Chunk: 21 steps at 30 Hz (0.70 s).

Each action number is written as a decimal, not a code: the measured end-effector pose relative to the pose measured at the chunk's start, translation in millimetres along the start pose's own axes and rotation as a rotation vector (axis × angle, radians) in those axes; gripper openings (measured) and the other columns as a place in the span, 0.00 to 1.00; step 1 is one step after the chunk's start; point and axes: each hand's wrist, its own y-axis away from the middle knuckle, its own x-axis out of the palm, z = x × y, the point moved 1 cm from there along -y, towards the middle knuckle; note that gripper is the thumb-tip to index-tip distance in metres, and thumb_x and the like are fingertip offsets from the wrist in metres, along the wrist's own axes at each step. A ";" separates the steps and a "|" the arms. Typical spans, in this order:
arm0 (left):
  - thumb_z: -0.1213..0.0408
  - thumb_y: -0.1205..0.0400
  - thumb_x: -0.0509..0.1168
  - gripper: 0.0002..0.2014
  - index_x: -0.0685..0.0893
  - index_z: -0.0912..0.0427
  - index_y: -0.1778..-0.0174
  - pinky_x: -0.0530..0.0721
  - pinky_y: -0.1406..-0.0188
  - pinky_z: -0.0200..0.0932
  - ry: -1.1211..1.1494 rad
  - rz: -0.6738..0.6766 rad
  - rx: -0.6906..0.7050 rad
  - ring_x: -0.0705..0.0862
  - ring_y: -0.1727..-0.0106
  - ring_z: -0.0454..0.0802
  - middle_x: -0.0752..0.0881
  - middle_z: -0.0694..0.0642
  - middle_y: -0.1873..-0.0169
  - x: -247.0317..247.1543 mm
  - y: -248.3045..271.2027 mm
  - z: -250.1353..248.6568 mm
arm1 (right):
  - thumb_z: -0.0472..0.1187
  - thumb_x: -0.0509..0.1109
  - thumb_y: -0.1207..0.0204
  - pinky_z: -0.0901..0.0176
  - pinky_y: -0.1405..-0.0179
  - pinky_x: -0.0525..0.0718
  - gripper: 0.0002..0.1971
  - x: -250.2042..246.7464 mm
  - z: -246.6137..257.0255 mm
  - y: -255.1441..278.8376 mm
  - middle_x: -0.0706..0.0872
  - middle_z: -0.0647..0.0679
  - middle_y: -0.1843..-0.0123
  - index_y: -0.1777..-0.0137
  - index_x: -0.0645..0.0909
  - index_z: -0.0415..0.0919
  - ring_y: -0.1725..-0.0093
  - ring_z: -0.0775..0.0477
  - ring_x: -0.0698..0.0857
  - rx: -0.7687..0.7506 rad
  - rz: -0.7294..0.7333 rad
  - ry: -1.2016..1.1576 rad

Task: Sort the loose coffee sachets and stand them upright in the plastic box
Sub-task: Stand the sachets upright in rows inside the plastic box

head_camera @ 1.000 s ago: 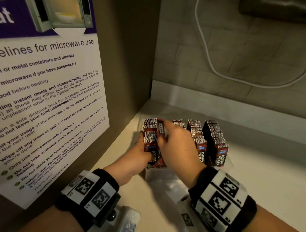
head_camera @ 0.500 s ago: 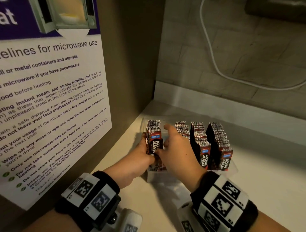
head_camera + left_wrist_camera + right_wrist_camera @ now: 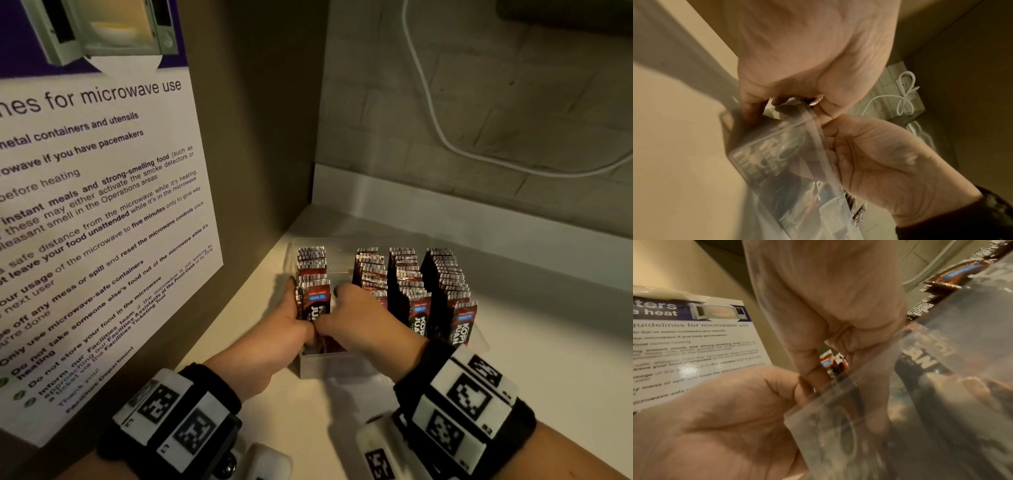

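A clear plastic box [image 3: 329,365] stands on the pale counter in the corner, with several rows of red and black coffee sachets upright in it. The front sachet [image 3: 317,303] of the leftmost row stands between my hands. My left hand [image 3: 291,318] grips the box's near left corner, a finger along the left wall and the thumb over the rim [image 3: 818,138]. My right hand [image 3: 337,313] reaches into the box, its curled fingers round that front sachet. Between those fingers the right wrist view shows sachet tops [image 3: 827,363]. The fingertips inside the box are hidden.
A microwave-use poster [image 3: 102,205] covers the cabinet wall close on the left. Three more full rows of sachets [image 3: 445,291] fill the box's right side, with a gap [image 3: 342,263] behind my right hand. A white cable [image 3: 445,137] hangs on the tiled back wall. Bare counter [image 3: 548,359] lies to the right.
My right hand has lowered the sachet it held above the leftmost row down into the front of that row. My left hand has stayed at the box's left side.
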 end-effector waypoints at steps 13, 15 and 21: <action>0.75 0.17 0.54 0.37 0.60 0.28 0.22 0.84 0.43 0.54 0.064 -0.061 -0.006 0.87 0.44 0.56 0.87 0.54 0.43 1.3 -2.7 -6.4 | 0.26 0.68 0.33 0.52 0.56 0.83 0.25 4.0 7.1 -10.2 0.84 0.39 0.47 0.36 0.71 0.40 0.49 0.40 0.85 0.000 0.071 -0.192; 0.74 0.16 0.55 0.36 0.60 0.27 0.23 0.83 0.46 0.54 0.049 -0.078 -0.005 0.87 0.47 0.55 0.87 0.55 0.45 2.5 -1.0 -8.5 | 0.26 0.68 0.31 0.50 0.50 0.83 0.24 5.2 6.7 -8.7 0.84 0.38 0.45 0.36 0.71 0.39 0.46 0.38 0.85 0.004 0.072 -0.188; 0.82 0.22 0.52 0.39 0.66 0.37 0.22 0.81 0.49 0.51 0.061 -0.074 -0.013 0.85 0.49 0.55 0.88 0.59 0.46 0.8 0.3 -7.6 | 0.26 0.68 0.36 0.49 0.56 0.84 0.23 9.5 5.8 -8.7 0.85 0.37 0.50 0.39 0.73 0.36 0.50 0.35 0.86 0.031 0.113 -0.228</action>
